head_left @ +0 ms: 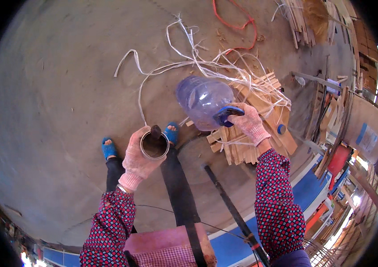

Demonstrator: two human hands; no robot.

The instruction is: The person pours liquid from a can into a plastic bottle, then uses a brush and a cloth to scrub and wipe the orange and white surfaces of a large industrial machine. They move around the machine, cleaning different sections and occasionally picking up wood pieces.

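My left hand, in a pale pink work glove, is closed around a round open metal can. A dark rounded piece sticks up at the can's rim; I cannot make out what it is. My right hand, gloved the same way, grips the blue handle of a large see-through bluish plastic jug. The jug lies tilted, its body pointing up and left from the hand, and looks to hold no liquid. Beyond that hand, a small blue cap rests on the wood strips.
Stacked wood strips lie under and right of the jug, with tangled white strapping across them. A red cord is farther off. A black pole slants between my arms. Blue sandals are on my feet; more timber lies far right.
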